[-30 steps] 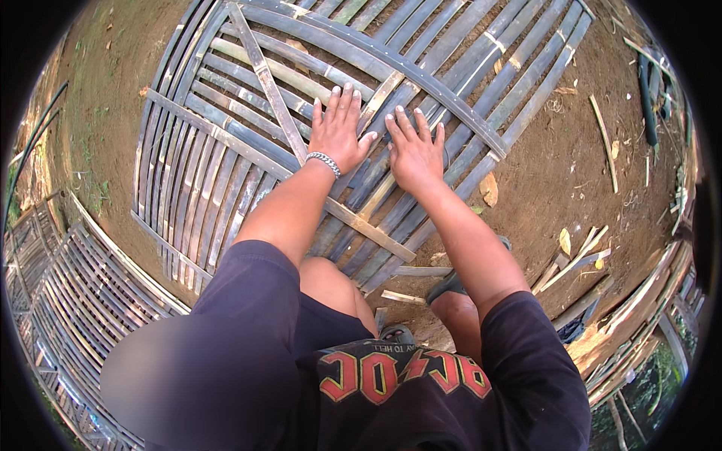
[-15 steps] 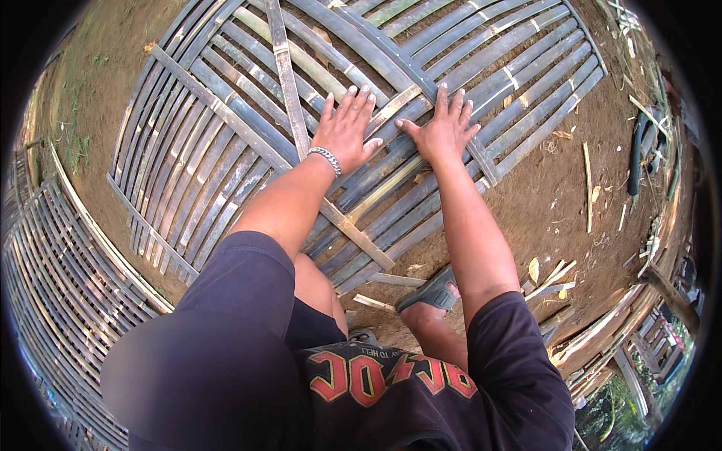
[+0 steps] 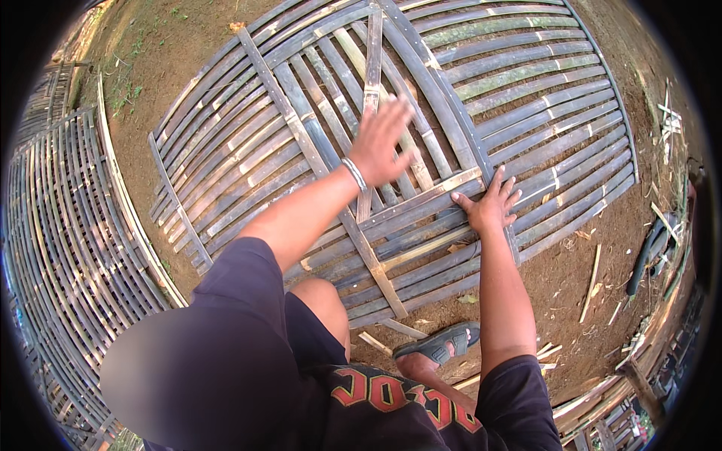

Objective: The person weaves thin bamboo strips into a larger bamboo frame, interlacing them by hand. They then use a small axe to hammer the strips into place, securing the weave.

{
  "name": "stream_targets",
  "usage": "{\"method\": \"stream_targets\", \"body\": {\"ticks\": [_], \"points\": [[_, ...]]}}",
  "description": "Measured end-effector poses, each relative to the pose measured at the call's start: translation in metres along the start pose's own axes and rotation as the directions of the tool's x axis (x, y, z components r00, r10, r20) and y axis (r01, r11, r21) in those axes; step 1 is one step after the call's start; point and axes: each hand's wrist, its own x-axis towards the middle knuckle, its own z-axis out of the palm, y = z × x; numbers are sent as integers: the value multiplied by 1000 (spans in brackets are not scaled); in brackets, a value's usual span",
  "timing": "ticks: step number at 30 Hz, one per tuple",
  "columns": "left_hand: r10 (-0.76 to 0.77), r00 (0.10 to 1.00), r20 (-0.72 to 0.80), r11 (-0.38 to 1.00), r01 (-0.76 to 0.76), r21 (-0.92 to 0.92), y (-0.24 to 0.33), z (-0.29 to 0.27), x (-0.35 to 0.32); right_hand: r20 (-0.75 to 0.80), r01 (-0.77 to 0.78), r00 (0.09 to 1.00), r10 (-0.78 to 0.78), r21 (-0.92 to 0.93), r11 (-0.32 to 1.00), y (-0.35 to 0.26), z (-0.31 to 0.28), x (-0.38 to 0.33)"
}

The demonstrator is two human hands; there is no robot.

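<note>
Dirt ground point(image 3: 556, 278) outdoors; bamboo panel point(image 3: 316, 150) under open left hand point(image 3: 380, 139) and flat right hand point(image 3: 489, 207); sandal point(image 3: 440, 343) near.

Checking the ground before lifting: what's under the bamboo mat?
Brown dirt shows through the gaps of the bamboo mat and around its edges. Anything beneath the slats, or under the right hand pressing it, is covered.

Bright even daylight, fisheye-bent edges, dark rim.
</note>
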Motion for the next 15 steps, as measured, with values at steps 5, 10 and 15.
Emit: {"method": "stream_targets", "body": {"ticks": [5,10,15], "points": [[-438,883,-170,824,470,315,-156,-48,86,-11,34,999,-33,33,999,-1,4,0],[-580,814,-25,762,553,337,-213,-77,120,-6,49,999,-49,52,997,3,3,3],[-548,822,-155,731,561,389,-204,-72,127,29,27,999,-29,45,999,-2,1,2]]}}
